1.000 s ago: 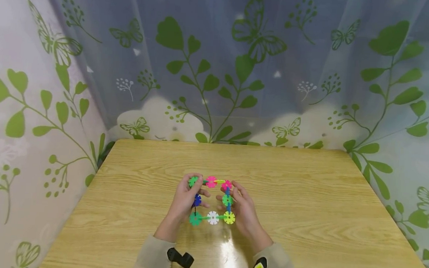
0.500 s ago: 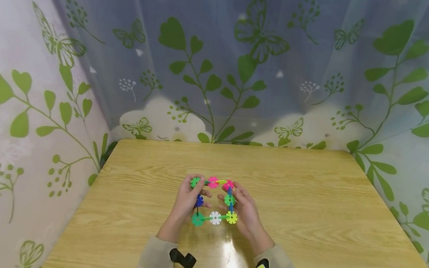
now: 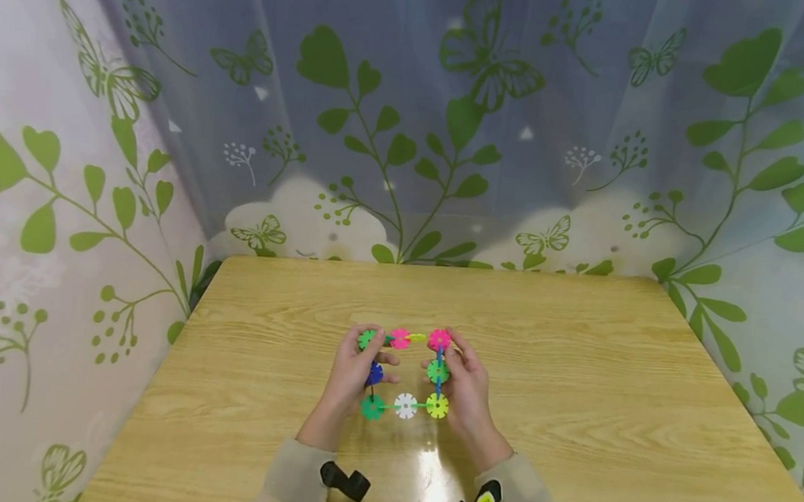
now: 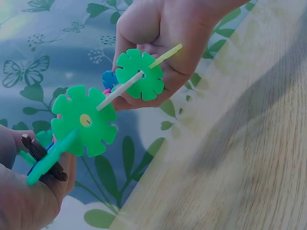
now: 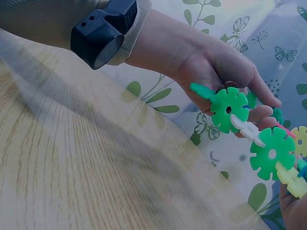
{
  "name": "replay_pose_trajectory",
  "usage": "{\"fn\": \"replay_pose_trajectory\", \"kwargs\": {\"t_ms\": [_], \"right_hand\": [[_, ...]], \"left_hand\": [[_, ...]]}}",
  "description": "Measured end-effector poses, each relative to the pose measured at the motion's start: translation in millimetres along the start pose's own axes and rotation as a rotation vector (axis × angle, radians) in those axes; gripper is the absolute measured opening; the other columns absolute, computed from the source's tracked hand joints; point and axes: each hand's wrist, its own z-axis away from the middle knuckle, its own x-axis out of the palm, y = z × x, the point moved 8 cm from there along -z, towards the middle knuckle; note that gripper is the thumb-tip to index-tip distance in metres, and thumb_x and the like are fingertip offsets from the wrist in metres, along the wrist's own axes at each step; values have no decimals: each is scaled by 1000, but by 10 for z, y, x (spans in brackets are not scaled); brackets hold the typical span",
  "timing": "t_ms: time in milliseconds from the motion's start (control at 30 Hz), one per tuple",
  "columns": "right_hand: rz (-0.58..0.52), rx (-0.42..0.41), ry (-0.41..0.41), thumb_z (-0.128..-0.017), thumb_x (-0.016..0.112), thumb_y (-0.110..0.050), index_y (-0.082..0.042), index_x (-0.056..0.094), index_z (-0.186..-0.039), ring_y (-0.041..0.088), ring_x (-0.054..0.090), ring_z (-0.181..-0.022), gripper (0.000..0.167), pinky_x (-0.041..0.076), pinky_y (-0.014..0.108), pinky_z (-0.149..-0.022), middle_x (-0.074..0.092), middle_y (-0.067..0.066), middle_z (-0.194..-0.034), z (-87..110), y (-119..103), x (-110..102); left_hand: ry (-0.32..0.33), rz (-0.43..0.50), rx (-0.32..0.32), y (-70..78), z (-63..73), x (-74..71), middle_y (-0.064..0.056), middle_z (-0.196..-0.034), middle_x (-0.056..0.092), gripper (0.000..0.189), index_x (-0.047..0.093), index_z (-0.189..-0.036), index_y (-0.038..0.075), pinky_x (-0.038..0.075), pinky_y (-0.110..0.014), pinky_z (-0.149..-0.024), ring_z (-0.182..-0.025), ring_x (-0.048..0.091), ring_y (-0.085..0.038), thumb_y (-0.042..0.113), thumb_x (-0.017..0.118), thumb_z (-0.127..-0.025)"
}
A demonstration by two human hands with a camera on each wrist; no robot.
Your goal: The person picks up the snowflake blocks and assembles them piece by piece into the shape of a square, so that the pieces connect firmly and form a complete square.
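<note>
Both hands hold up a square ring of notched plastic discs over the wooden table. In the head view, my left hand [image 3: 347,377] pinches the green disc [image 3: 367,340] at the far left corner, thumb on top. My right hand [image 3: 470,391] grips the far right corner by the pink disc [image 3: 440,339], its thumb beside the blue links. A white disc [image 3: 405,406] sits mid-way along the near side, between a green disc [image 3: 372,408] and a yellow disc [image 3: 437,406]. In the left wrist view, a brown disc [image 4: 44,157] stands edge-on by the left hand.
The wooden table [image 3: 574,351] stretches around the hands, with a bright glare patch near its front. A leaf-and-butterfly patterned curtain [image 3: 408,130] hangs behind and at both sides. Each sleeve carries a black wrist camera [image 3: 345,481].
My right hand has shifted slightly and turned the ring's right side, so the pink corner disc shows more fully. The ring looks squarer. My left hand keeps its grip.
</note>
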Motion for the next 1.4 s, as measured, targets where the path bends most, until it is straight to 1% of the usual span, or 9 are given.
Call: {"fn": "replay_pose_trajectory", "kwargs": {"t_ms": [233,400,733,867,1000,1033,1133,1267,1400], "right_hand": [[95,41,64,-98,47,-12,-14,51,-133,15,65,-72,35,59,29,-60,63,7,-103,-6,15,-20],[134,33,67,-98,47,-11,-14,51,-133,15,65,-71,35,59,29,-59,61,8,-103,-2,-3,-9],[130,23,41,-97,48,-5,-11,54,-130,19,65,-67,35,56,26,-53,59,15,-100,16,-31,15],[177,31,41,-96,49,-4,-10,54,-130,23,66,-66,35,59,35,-56,64,21,-105,17,-32,2],[245,17,72,-96,50,-6,-8,57,-127,29,67,-65,32,58,45,-61,65,23,-102,18,-41,-31],[253,6,76,-96,51,-6,-6,58,-125,31,67,-65,30,58,45,-60,65,25,-100,17,-46,-34],[285,-55,85,-95,53,-5,1,57,-122,35,66,-65,28,58,34,-54,65,26,-98,16,-78,-34],[281,-122,81,-93,55,-3,8,55,-118,31,67,-62,27,53,19,-46,67,21,-97,21,-127,-19],[225,-135,50,-93,55,-3,8,55,-115,27,67,-61,25,53,19,-47,67,19,-100,3,-153,-6]], "left_hand": [[-18,-14,-29,-19,-2,14,-18,-117,44,39,35,-127,1,59,-42,-67,-76,63,-18,26,45,-99],[-24,-28,-23,14,18,31,-19,-118,45,37,36,-127,1,59,-43,-68,-77,63,-19,25,45,-100],[-10,-20,-28,-9,12,28,-21,-119,43,39,38,-124,3,59,-43,-69,-76,62,-20,30,50,-97],[-33,-26,-30,-17,18,47,-22,-119,42,38,37,-123,5,58,-44,-69,-76,62,-21,30,49,-97],[-78,-58,-40,-38,27,89,-21,-123,38,35,33,-123,7,58,-44,-70,-78,61,-21,30,43,-100],[-92,-73,-40,-41,34,104,-20,-123,36,34,32,-124,7,58,-45,-70,-79,61,-22,30,41,-100],[-127,-110,-32,-53,45,141,-18,-123,35,32,29,-124,6,57,-49,-72,-83,60,-26,27,37,-102],[-154,-139,-1,-49,52,179,-17,-119,37,31,29,-123,4,55,-53,-74,-88,57,-32,25,36,-102],[-179,-139,-9,-76,57,201,-17,-119,37,34,28,-122,2,57,-48,-72,-89,56,-32,28,38,-101]]}}
